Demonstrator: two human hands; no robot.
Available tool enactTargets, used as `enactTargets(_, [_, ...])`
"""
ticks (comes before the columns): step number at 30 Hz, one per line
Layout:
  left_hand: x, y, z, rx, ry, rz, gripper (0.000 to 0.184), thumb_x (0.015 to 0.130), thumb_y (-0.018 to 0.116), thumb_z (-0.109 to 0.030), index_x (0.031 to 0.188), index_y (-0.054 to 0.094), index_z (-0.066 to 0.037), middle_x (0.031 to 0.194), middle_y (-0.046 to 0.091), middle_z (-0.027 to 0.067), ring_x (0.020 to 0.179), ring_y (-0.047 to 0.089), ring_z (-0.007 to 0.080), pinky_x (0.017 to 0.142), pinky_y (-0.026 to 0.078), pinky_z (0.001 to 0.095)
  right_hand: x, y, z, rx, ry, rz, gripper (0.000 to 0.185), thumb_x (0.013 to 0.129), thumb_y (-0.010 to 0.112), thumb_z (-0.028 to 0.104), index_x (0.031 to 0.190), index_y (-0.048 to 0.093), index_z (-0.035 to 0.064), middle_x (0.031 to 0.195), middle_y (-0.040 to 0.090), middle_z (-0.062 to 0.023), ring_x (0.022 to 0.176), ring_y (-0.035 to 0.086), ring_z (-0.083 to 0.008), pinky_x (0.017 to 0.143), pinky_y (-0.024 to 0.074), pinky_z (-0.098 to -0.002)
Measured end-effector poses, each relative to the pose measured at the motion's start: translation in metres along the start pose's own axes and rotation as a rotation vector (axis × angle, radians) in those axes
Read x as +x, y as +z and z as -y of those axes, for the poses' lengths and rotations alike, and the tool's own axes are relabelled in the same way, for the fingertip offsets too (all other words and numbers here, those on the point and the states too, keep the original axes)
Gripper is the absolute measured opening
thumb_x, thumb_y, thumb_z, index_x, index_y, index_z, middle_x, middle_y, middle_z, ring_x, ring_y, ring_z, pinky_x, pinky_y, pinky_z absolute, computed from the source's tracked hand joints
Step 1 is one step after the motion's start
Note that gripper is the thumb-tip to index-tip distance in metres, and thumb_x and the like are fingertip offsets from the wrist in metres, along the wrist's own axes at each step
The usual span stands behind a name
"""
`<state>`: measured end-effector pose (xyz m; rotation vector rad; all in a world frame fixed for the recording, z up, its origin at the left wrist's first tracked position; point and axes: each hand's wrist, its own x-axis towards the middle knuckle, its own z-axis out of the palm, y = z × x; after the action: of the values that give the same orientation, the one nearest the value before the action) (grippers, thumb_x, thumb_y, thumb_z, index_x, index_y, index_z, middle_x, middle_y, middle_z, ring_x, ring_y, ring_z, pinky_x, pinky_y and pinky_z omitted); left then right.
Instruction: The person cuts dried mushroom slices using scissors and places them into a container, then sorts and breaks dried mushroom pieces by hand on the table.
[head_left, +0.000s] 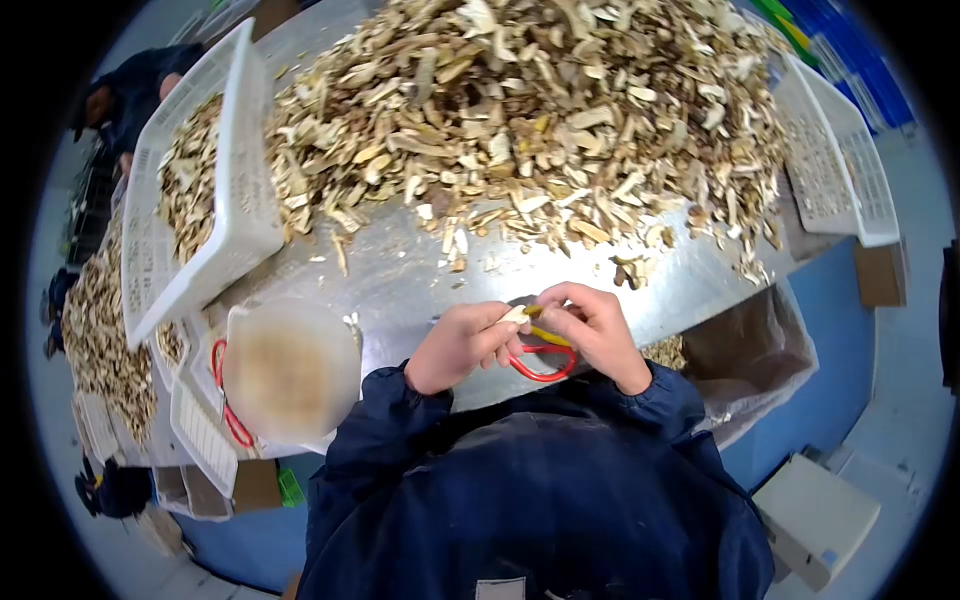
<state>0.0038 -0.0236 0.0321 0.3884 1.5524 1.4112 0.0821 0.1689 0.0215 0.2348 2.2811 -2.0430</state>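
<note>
My left hand (455,347) is closed, pinching a pale mushroom slice (514,315) between thumb and fingertips. Right beside it, the fingertips of my right hand (597,330) close on a small yellowish piece (533,311) that meets the pale slice. Below the fingers are the red loop handles of a pair of scissors (546,376), with a yellow part running under my right hand. Whether any finger bears on the scissors is hidden. Both hands are just above the near edge of the metal table (400,265).
A large heap of mushroom slices (520,130) covers the far table. White baskets stand at left (250,200) and right (850,170). A blurred white container (345,330) sits left, beside other red-handled scissors (236,428). A lined box (750,370) is below right; a person (130,95) is far left.
</note>
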Motion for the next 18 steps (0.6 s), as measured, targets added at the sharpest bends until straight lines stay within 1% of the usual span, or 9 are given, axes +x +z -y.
enactTargets(1, [0.004, 0.004, 0.002, 0.073, 0.038, 0.029, 0.021, 0.093, 0.047, -0.014, 0.094, 0.061, 0.001, 0.072, 0.06, 0.0019, 0.06, 0.053, 0.0073, 0.054, 0.042, 0.0217, -0.001, 0.0, -0.001, -0.052, -0.032, 0.013, 0.011, 0.084, 0.06, 0.011, 0.089, 0.061, 0.0009, 0.069, 0.06, -0.0048, 0.057, 0.054, -0.0105, 0.053, 0.0415, -0.0252])
enactTargets(2, [0.011, 0.005, 0.007, 0.143, 0.075, 0.06, 0.021, 0.093, 0.046, -0.014, 0.093, 0.061, 0.001, 0.071, 0.059, 0.0015, 0.06, 0.052, 0.0074, 0.054, 0.041, 0.022, -0.002, -0.004, 0.0, -0.12, -0.05, 0.03, 0.016, 0.086, 0.058, 0.017, 0.081, 0.059, 0.0012, 0.065, 0.058, -0.0055, 0.057, 0.055, -0.0122, 0.053, 0.0411, -0.0262])
enactTargets(3, [0.015, 0.007, 0.008, 0.216, 0.122, 0.092, 0.021, 0.094, 0.046, -0.014, 0.092, 0.061, 0.001, 0.07, 0.058, 0.0011, 0.06, 0.052, 0.0075, 0.055, 0.041, 0.0223, -0.002, -0.007, -0.002, -0.217, -0.112, 0.067, 0.021, 0.088, 0.056, 0.019, 0.079, 0.059, 0.0005, 0.064, 0.058, -0.007, 0.057, 0.054, -0.0135, 0.054, 0.0415, -0.0275])
enactTargets(5, [0.019, 0.014, 0.003, 0.257, 0.146, 0.143, 0.024, 0.095, 0.045, -0.015, 0.087, 0.06, 0.0, 0.064, 0.054, -0.0005, 0.057, 0.048, 0.0073, 0.053, 0.038, 0.0224, -0.005, -0.008, -0.008, -0.181, -0.212, 0.107, 0.025, 0.091, 0.053, 0.021, 0.078, 0.059, 0.0002, 0.063, 0.058, -0.0066, 0.057, 0.052, -0.0138, 0.054, 0.0419, -0.0283])
enactTargets(6, [0.02, 0.017, 0.0, 0.275, 0.157, 0.163, 0.025, 0.096, 0.044, -0.016, 0.084, 0.06, -0.001, 0.061, 0.051, -0.0013, 0.056, 0.047, 0.0071, 0.053, 0.036, 0.0224, -0.007, -0.011, -0.007, -0.11, -0.172, 0.147, 0.027, 0.092, 0.052, 0.022, 0.078, 0.059, 0.0001, 0.062, 0.057, -0.0058, 0.056, 0.051, -0.0129, 0.053, 0.0412, -0.028])
enactTargets(8, [0.021, 0.021, -0.001, 0.205, 0.096, 0.245, 0.027, 0.097, 0.043, -0.018, 0.081, 0.058, -0.002, 0.059, 0.049, -0.0015, 0.054, 0.044, 0.0071, 0.053, 0.035, 0.0223, -0.011, -0.016, -0.006, 0.041, -0.096, 0.238, 0.029, 0.094, 0.05, 0.022, 0.078, 0.06, 0.0001, 0.061, 0.056, -0.0041, 0.054, 0.049, -0.0111, 0.051, 0.0396, -0.0273])
enactTargets(11, [0.028, 0.02, -0.003, 0.142, 0.0, 0.353, 0.03, 0.097, 0.042, -0.021, 0.078, 0.057, -0.003, 0.057, 0.047, -0.0017, 0.052, 0.041, 0.0071, 0.053, 0.033, 0.0219, -0.015, -0.021, -0.02, 0.162, 0.029, 0.31, 0.033, 0.096, 0.047, 0.023, 0.077, 0.06, -0.0003, 0.059, 0.054, -0.0008, 0.051, 0.044, -0.0075, 0.048, 0.0356, -0.0248])
enactTargets(14, [0.033, 0.014, 0.002, 0.083, -0.052, 0.428, 0.032, 0.097, 0.042, -0.024, 0.078, 0.056, -0.003, 0.057, 0.047, -0.0018, 0.052, 0.041, 0.0073, 0.053, 0.033, 0.0221, -0.017, -0.014, -0.024, 0.334, 0.068, 0.268, 0.033, 0.096, 0.047, 0.023, 0.076, 0.06, -0.0003, 0.058, 0.05, 0.0016, 0.049, 0.038, -0.0043, 0.045, 0.0297, -0.0218])
enactTargets(18, [0.043, 0.01, 0.009, -0.004, -0.108, 0.487, 0.031, 0.096, 0.043, -0.025, 0.079, 0.056, -0.003, 0.057, 0.046, -0.0019, 0.052, 0.041, 0.0074, 0.053, 0.033, 0.0223, -0.017, -0.012, -0.033, 0.54, 0.221, 0.236, 0.033, 0.096, 0.046, 0.022, 0.076, 0.059, -0.0006, 0.056, 0.046, 0.003, 0.045, 0.032, -0.003, 0.041, 0.0238, -0.0204])
